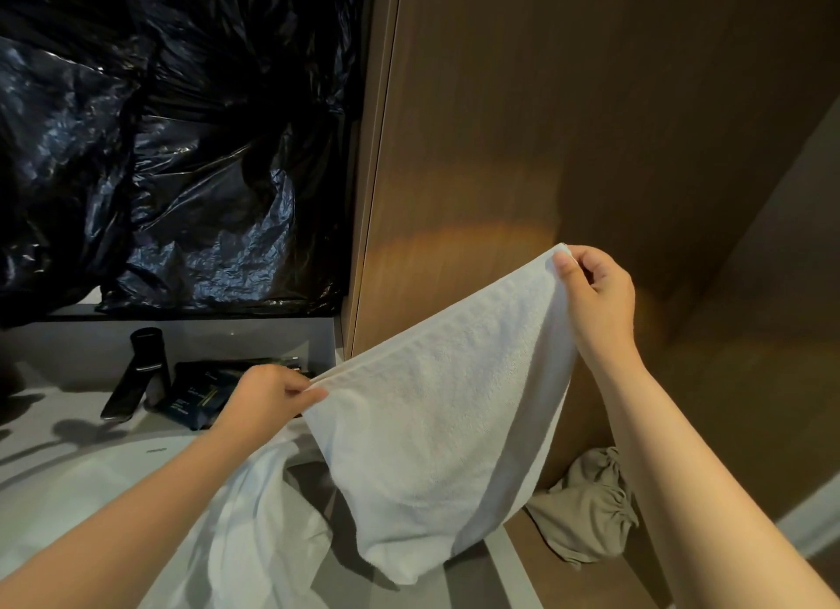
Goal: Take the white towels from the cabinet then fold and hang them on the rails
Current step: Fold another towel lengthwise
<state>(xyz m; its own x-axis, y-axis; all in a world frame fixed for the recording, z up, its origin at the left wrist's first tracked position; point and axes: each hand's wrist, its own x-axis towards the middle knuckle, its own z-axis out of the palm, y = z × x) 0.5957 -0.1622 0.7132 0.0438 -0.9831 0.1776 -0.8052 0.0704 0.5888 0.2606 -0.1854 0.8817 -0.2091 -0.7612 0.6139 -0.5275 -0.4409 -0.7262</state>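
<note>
- One white towel (445,426) hangs stretched between two hands, in front of the wooden cabinet (500,154) at the right of the scene.
- A second white cloth (254,517) lies crumpled nearer, under the left forearm, draped over the edge of the bench (54,408).
- The left hand (272,395) pinches the towel's left top corner between thumb and curled fingers, held low above the bench.
- The right hand (595,290) pinches the other top corner, raised higher and further right, so the top edge slopes up to the right.
- Both forearms are bare and reach forward from the near edge; the towel's lower part sags in a loose curve between them.
- One grey-beige drawstring bag (586,508) lies low inside the cabinet, right of the towel.
- On the far left of the grey bench stand one black faucet (141,372) and, just beside it, a few dark packets (195,395).
- A crinkled black plastic sheet (159,154) covers the wall above the bench.
- The light is dim, with a warm glow on the cabinet panel.
</note>
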